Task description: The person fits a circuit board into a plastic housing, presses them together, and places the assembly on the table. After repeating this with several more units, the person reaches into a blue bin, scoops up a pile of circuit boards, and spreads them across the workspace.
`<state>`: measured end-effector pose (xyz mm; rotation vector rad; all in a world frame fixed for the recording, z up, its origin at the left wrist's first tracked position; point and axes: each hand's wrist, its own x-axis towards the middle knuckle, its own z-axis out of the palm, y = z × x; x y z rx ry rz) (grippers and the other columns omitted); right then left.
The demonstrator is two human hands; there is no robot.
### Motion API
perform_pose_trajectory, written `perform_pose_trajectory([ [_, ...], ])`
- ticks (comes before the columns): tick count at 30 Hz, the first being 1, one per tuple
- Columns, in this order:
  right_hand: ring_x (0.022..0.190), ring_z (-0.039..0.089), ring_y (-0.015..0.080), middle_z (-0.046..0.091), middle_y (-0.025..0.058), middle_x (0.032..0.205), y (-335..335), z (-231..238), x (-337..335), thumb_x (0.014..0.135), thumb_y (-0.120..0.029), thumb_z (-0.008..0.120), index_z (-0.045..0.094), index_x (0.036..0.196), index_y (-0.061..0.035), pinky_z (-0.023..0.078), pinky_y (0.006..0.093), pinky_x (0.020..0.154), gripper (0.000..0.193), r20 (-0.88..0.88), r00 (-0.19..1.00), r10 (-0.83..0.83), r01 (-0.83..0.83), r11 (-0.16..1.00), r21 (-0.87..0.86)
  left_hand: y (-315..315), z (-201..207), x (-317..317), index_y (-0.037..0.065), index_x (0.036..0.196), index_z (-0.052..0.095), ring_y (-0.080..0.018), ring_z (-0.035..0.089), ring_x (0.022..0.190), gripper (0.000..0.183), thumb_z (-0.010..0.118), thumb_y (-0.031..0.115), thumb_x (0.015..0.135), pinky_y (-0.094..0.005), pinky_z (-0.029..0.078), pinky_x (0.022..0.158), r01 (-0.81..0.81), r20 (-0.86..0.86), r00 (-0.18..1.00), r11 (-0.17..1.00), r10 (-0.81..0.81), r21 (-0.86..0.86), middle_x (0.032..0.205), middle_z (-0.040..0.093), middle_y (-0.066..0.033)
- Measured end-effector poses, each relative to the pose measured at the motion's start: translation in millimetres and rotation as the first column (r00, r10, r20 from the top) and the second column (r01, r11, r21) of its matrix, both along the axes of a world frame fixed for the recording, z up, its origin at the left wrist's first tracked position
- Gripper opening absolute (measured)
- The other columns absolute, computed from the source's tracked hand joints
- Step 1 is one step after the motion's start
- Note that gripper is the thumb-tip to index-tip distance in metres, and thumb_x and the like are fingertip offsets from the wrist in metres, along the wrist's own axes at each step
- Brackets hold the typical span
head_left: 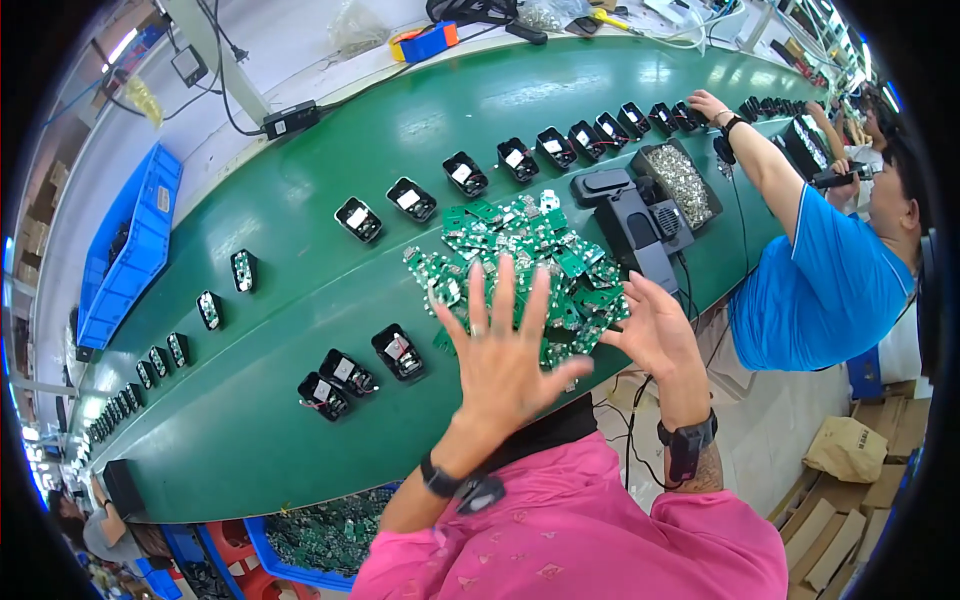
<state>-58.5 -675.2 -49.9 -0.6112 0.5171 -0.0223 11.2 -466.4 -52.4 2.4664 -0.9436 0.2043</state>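
Note:
A loose heap of small green circuit boards (pixel 573 262) lies on the green work table in front of me. My left hand (pixel 507 355) is spread wide over the near side of this heap, with nothing in it. At the heap's right edge is my right hand (pixel 655 325), its fingers stretched out and apart; I see nothing held there. Left of my left hand sit black plastic housings with parts inside, one (pixel 398 352) closest and two more (pixel 349 372) side by side. Both wrists carry dark strapped devices.
A row of open black housings (pixel 465 174) runs along the green table (pixel 300 265). A grey device (pixel 637 235) and a box of small metal parts (pixel 680 185) stand right of the heap. A co-worker in blue (pixel 815 270) reaches to the row. Blue bins are at left (pixel 160 225) and below.

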Motion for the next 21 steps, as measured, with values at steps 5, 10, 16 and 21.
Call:
perform_pose_trajectory([
  [5,0.122,0.056,0.028,0.058,0.0117,0.134,5,-7,-9,0.103,-0.025,0.049,0.051,0.133,0.0003,0.044,0.0534,0.101,0.039,0.048,0.999,-0.02,0.025,0.994,-0.11,7,-54,-50,0.027,0.155,0.034,-0.0465,0.002,0.15,0.095,0.066,0.07,0.077,-0.0739,-0.007,0.109,0.123,0.138,0.979,0.973,-0.151,0.194,0.165,0.012,-0.0163],
  [10,0.126,0.053,0.0263,0.055,0.0126,0.137,14,-3,-23,0.102,-0.019,0.053,0.046,0.139,0.0025,0.042,0.0529,0.103,0.044,0.043,0.988,-0.149,0.154,0.97,-0.19,-4,-64,-40,0.025,0.156,0.033,-0.0459,-0.001,0.15,0.091,0.068,0.063,0.081,-0.0727,-0.008,0.11,0.076,0.079,0.992,0.973,-0.095,0.218,0.164,0.01,-0.0167],
  [16,0.128,0.052,0.0303,0.049,0.0219,0.143,22,-21,-33,0.099,-0.013,0.056,0.029,0.149,0.0114,0.041,0.0417,0.105,0.061,-0.145,0.985,-0.089,-0.129,0.161,-0.978,-9,-61,-35,0.026,0.156,0.032,-0.0447,0.004,0.15,0.092,0.067,0.064,0.08,-0.0718,-0.009,0.11,0.044,0.054,0.997,0.98,-0.055,0.193,0.164,0.013,-0.0147],
  [21,0.122,0.05,0.042,0.05,0.0249,0.133,25,-46,-34,0.09,-0.003,0.06,0.047,0.137,0.0074,0.042,0.0449,0.102,0.05,-0.021,0.99,-0.141,-0.078,-0.415,-0.906,-9,-59,-35,0.018,0.155,0.032,-0.0447,0.009,0.149,0.094,0.069,0.06,0.08,-0.0716,-0.001,0.112,0.071,0.048,0.996,0.983,-0.08,0.172,0.163,0.018,-0.0181],
])
